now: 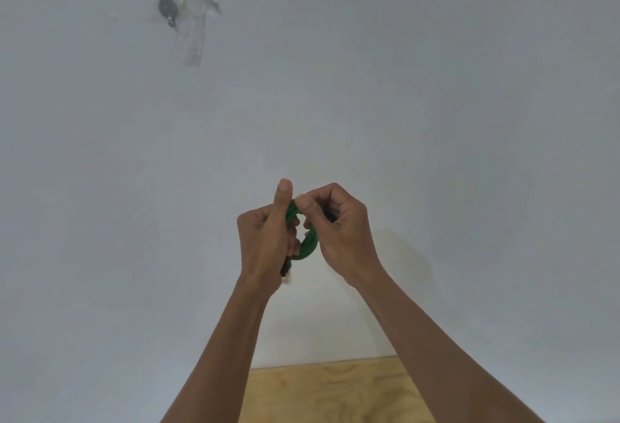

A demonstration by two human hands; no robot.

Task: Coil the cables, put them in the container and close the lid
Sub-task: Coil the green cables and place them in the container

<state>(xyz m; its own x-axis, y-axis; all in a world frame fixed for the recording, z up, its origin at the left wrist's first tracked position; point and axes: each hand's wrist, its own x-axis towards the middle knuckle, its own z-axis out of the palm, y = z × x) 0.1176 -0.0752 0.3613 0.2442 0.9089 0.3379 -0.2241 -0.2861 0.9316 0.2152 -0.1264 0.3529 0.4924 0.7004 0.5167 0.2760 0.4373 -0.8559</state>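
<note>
Both hands are raised in front of a plain pale wall (pixel 436 120), close together, with a green cable (pixel 307 243) bundled into a small coil between them. The left hand (pixel 265 241) is closed around the left side of the coil: its fingers (pixel 295 223) are curled in tight against the green loops, and its thumb (pixel 283 197) stands straight up alongside the top of the coil. A dark end piece (pixel 286 268), probably a plug, sticks out just below the heel of this hand; it is too blurred to make out further.

The right hand (pixel 339 234) is also closed on the cable. Its thumb (pixel 303 203) presses onto the top of the coil, touching the green strands just beside the left thumb, and its other fingers are folded in behind the right side of the loop, so little gap shows between them. A small dark shape shows inside the curl of this hand, but what it is cannot be told.

The coil is held in the air, clear of any surface, with a small opening visible at its centre between the 2 hands. Both forearms reach up from the bottom of the view. Below them a corner of a light wooden table (pixel 335 392) shows. High on the wall to the left, a small round dark disc (pixel 165 6) is fixed under crossed strips of clear tape (pixel 194 40).
</note>
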